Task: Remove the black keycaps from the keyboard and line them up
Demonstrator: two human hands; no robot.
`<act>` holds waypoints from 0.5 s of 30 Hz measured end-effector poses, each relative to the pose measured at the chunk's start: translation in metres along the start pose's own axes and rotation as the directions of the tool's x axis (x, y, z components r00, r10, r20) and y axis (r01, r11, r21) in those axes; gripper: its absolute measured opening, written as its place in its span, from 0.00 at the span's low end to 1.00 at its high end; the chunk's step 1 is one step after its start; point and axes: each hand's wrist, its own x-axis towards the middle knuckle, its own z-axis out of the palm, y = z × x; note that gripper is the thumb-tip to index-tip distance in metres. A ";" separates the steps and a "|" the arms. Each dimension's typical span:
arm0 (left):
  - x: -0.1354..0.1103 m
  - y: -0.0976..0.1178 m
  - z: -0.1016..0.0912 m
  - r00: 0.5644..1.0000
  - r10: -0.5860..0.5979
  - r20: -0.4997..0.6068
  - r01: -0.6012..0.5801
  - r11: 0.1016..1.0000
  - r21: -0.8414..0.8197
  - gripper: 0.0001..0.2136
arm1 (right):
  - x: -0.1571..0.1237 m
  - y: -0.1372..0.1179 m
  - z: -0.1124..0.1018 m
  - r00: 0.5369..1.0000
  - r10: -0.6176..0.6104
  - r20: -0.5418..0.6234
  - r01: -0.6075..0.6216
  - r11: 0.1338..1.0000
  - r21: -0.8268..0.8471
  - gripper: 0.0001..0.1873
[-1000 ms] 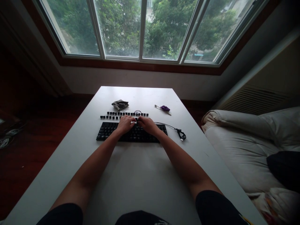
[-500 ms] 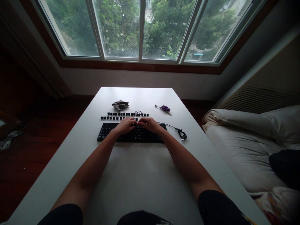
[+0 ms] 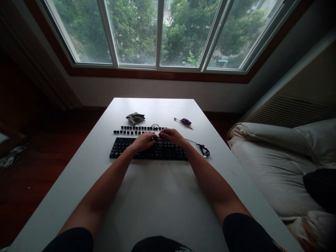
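Note:
A black keyboard (image 3: 122, 147) lies on the white table, its far middle part covered by my hands. My left hand (image 3: 145, 141) rests over the keyboard's upper middle with its fingers curled together. Close beside it on the right, my right hand (image 3: 172, 136) has thumb and fingers pinched at the keyboard's far edge. The fingertips nearly meet, and whatever small thing may be between them is too small to make out. Just behind the keyboard stand two rows of black keycaps (image 3: 135, 128), partly hidden by my hands. A thin wire loop (image 3: 155, 126) lies by the back row.
A crumpled grey cloth (image 3: 135, 118) lies behind the keycaps on the left. To the right is a purple object (image 3: 186, 121) beside a thin stick. The keyboard's coiled cable (image 3: 203, 150) lies at its right. A sofa (image 3: 265, 168) stands right of the table (image 3: 160, 196).
Both hands have shifted slightly right along the keyboard's far edge. My right hand has moved farther and a little away from me, uncovering more keys on the right.

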 end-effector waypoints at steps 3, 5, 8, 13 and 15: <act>0.002 0.003 0.003 1.000 -0.006 -0.025 0.004 0.998 -0.068 0.17 | -0.001 -0.003 -0.002 0.999 -0.034 -0.014 0.034 0.999 -0.026 0.19; 0.002 0.006 0.005 0.999 -0.026 -0.043 0.022 0.996 -0.086 0.17 | -0.001 -0.006 -0.003 0.999 -0.043 -0.021 0.042 0.998 -0.044 0.19; 0.003 0.010 0.007 0.995 -0.092 -0.041 0.089 0.994 -0.070 0.15 | -0.003 -0.012 -0.003 0.999 -0.047 -0.016 0.046 0.997 -0.059 0.19; 0.004 0.011 0.008 0.992 -0.122 -0.028 0.122 0.992 -0.013 0.14 | -0.004 -0.017 0.000 0.999 -0.044 0.002 0.044 0.997 -0.071 0.20; 0.004 0.011 0.008 0.993 -0.115 -0.036 0.114 0.993 -0.029 0.14 | -0.004 -0.016 0.001 0.999 -0.034 -0.011 0.034 0.997 -0.066 0.21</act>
